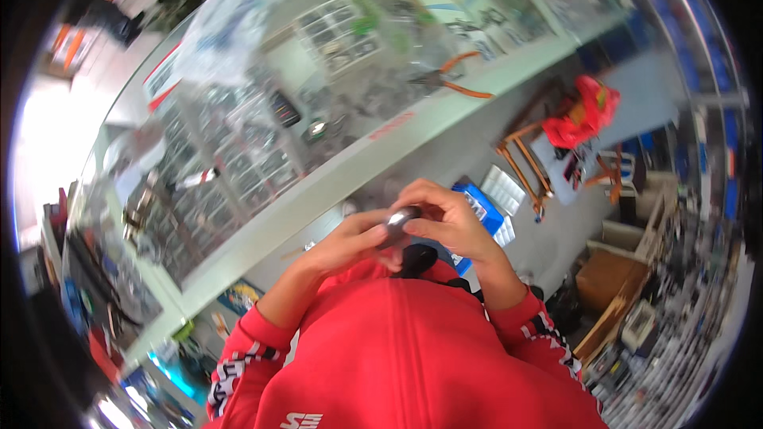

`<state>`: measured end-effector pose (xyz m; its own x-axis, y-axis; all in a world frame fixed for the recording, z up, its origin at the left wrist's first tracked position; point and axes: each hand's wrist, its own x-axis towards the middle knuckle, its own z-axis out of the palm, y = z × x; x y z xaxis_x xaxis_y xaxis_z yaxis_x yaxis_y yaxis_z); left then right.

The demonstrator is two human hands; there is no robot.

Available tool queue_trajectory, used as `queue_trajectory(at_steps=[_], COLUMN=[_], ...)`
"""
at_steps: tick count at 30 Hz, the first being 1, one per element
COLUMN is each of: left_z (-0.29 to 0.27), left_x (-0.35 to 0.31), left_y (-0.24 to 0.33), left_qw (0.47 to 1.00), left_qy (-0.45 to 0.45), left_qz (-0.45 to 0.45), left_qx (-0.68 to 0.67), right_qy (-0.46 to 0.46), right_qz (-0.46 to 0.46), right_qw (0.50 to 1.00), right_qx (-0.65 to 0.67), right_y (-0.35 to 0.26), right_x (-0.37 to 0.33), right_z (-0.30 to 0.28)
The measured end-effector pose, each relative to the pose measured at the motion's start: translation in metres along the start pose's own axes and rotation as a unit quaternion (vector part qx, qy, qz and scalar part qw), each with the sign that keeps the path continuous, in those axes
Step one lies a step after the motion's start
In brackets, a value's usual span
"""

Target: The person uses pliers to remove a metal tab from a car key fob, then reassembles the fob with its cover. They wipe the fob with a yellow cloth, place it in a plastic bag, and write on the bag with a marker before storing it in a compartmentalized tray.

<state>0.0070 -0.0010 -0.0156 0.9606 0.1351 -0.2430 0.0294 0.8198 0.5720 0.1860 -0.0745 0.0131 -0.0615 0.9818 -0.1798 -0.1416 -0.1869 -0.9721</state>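
Between left fingers [371, 236] and right fingers [422, 228] sits a shiny object [401, 220]; both clamp it.

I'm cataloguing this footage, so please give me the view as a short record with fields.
Left hand: holds one side of a small, rounded, shiny dark-grey object
Right hand: holds the object's other side
Object kind: cannot be told; fingers partly cover it
Counter: long glass display counter with a pale edge
On counter: orange-handled pliers; crumpled translucent plastic bag
Right background: bright red plastic bag on a grey-blue tabletop
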Motion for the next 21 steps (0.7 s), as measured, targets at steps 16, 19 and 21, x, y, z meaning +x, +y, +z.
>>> queue_trajectory(at_steps=[16, 19, 21], left_z=[0.05, 0.072, 0.086], left_x=[0.139, 0.181, 0.214], left_y=[-0.006, -0.018, -0.025], left_qw=[0.974, 0.965, 0.962], left_qy=[-0.077, -0.093, -0.088], left_qz=[-0.198, -0.193, -0.197], left_qx=[0.078, 0.148, 0.166], right_qy=[0.152, 0.131, 0.191], right_qz=[-0.061, -0.106, -0.135], right_qw=[0.986, 0.982, 0.971], right_qx=[0.037, 0.086, 0.046], right_y=[0.014, 0.021, 0.029], right_x=[-0.089, -0.104, -0.119], right_z=[-0.106, -0.137, -0.165])
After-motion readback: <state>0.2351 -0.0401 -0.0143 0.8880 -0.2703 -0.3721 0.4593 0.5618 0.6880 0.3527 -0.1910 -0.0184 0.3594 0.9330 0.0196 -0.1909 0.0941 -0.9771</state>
